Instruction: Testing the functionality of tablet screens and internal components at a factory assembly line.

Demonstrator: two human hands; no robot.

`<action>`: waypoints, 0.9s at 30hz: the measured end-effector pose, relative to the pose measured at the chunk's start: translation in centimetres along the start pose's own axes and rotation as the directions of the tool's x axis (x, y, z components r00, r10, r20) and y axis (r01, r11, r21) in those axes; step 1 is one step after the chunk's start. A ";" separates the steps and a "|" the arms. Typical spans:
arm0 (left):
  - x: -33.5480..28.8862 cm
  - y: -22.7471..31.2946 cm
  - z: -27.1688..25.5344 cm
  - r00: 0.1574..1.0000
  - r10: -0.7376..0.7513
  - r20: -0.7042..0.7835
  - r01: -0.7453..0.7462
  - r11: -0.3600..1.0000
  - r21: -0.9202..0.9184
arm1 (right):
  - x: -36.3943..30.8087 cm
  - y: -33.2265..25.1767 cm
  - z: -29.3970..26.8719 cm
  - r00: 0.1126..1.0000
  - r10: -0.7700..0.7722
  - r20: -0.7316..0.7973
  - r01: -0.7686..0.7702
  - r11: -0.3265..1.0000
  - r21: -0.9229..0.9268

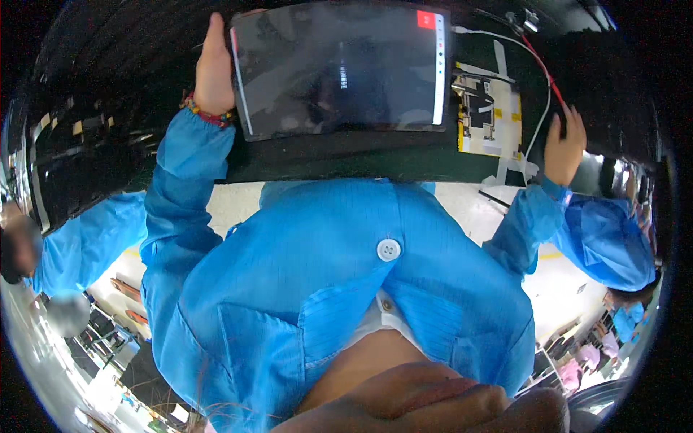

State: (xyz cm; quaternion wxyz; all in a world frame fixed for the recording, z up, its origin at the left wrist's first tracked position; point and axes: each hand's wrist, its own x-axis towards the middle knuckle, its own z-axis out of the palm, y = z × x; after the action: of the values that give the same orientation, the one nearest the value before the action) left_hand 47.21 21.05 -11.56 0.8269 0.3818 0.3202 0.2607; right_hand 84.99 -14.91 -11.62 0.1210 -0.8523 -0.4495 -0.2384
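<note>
A dark, glossy display screen (339, 72) is lit, with a white icon bar and a red square along its right side. My left hand (215, 76) is against its left edge, a finger or thumb stretched along the side and a bit of skin showing past the top left corner; the rest of the grip is hidden. Right of the screen lies a flat fixture (491, 112) with a pale plate, metal parts, black pieces and yellow tape. My right hand (565, 148) is beyond it, fingers apart at the end of a thin red cable or rod (540, 61); nothing shows gripped.
A white cable (546, 101) curves around the fixture, which strips of pale tape (499, 56) border. Small metal parts (530, 20) sit at the far right. The dark table's near edge (346, 177) runs before my body. People in blue workwear (94, 242) are at both sides.
</note>
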 end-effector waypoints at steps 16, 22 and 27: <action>-1.3 0.7 2.6 0.997 -0.020 -0.080 0.017 0.999 -0.035 | 6.4 -14.4 1.0 0.826 -0.522 0.214 0.173 0.595 0.785; -1.2 0.7 3.0 0.994 0.044 -0.103 -0.038 0.998 0.051 | 5.3 -14.3 2.4 0.885 -0.405 0.231 0.027 0.539 0.842; -0.7 0.6 1.5 0.994 0.082 -0.073 -0.076 0.993 0.088 | 5.5 -14.2 2.8 0.887 -0.399 0.231 0.039 0.564 0.825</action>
State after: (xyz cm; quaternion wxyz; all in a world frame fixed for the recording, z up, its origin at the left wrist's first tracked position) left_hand 47.69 20.19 -10.12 0.7861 0.4188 0.3470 0.2938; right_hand 76.81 -1.80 -11.24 0.3668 -0.6704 -0.6268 0.1521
